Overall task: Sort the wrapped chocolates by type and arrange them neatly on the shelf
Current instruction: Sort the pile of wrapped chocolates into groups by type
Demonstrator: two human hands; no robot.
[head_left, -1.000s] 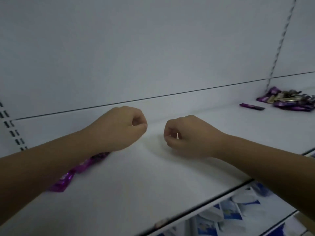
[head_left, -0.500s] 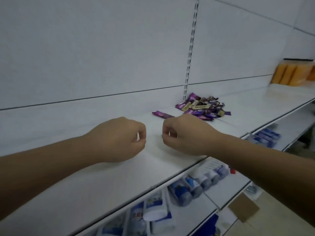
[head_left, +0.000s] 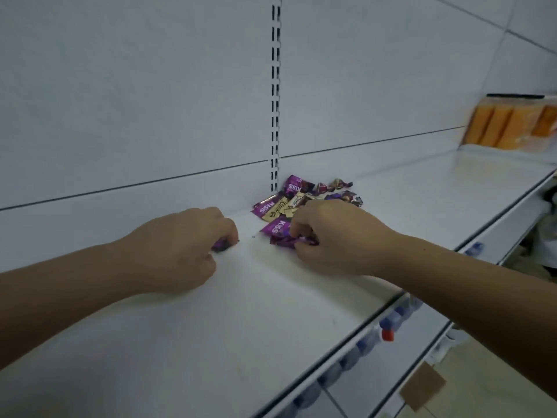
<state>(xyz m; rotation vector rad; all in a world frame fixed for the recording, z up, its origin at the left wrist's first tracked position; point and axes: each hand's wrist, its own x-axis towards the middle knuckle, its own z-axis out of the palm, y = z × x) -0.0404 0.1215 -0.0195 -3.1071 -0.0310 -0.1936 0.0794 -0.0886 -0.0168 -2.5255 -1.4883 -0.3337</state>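
The white shelf (head_left: pixel 211 342) carries a loose pile of wrapped chocolates (head_left: pixel 301 200) at its back edge, against the slotted upright (head_left: pixel 275 116). The pile sits at 12 o'clock from the right hand (head_left: pixel 334 236). It mixes purple KISS packs (head_left: pixel 294 185), gold packs (head_left: pixel 278 210) and dark twist-wrapped pieces (head_left: pixel 340 184).

The left hand (head_left: pixel 180 248) has its grip curled tight over a small purple chocolate (head_left: pixel 221 245), at 9 o'clock from the pile. Only 1 end of the chocolate shows past the fingers. The right hand's grip pinches a crumpled purple wrapper (head_left: pixel 294 240) at the pile's near edge, and the hand covers that part of the pile.

At 2 o'clock, orange packets (head_left: pixel 509 125) stand blurred, cut off by the frame. Blue-capped bottles (head_left: pixel 361 348) on the lower shelf are smeared and half hidden.
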